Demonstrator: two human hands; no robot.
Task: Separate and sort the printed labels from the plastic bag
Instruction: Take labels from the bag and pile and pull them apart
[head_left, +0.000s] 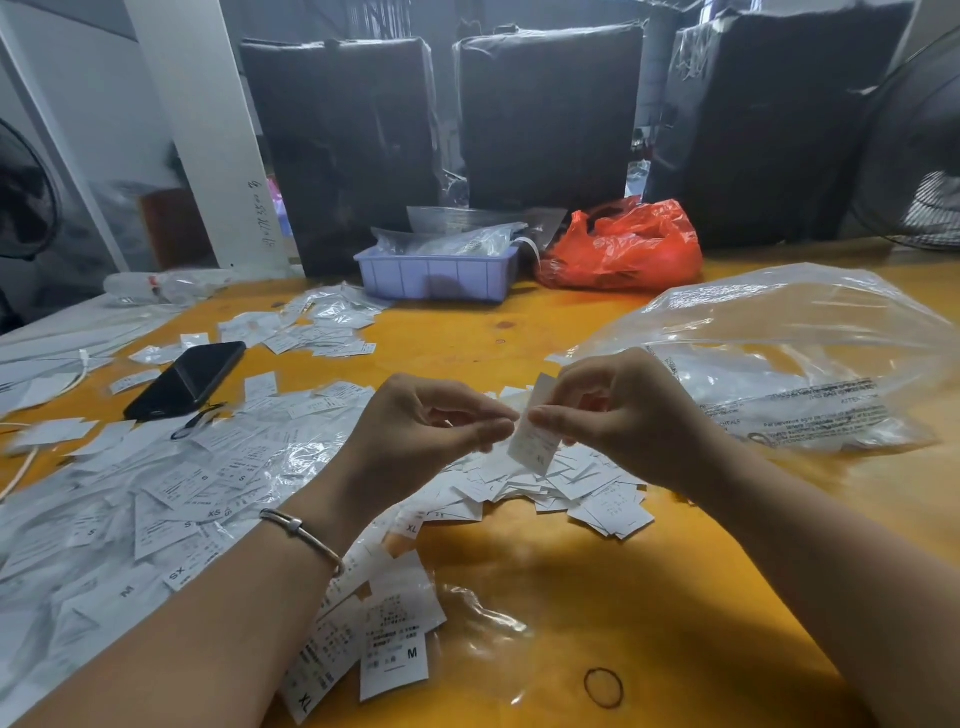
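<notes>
Both hands meet above the middle of the yellow table (597, 582). My right hand (618, 415) pinches a small white printed label (535, 441) between thumb and fingers. My left hand (415, 431) has its fingertips pinching the label's left edge. Below them lies a pile of loose white labels (571, 488). More labels marked S, XS, M and XL (156, 519) spread over the left side of the table. A large clear plastic bag (779, 364) lies at the right, with printed text on it. A small clear bag (483, 639) lies near the front.
A black phone (187, 379) lies at the left among labels. A purple bin (436, 273) with clear bags and a red plastic bag (623, 249) stand at the back, before black wrapped bundles (545, 114). A rubber band (602, 687) lies at the front. A fan (924, 156) stands right.
</notes>
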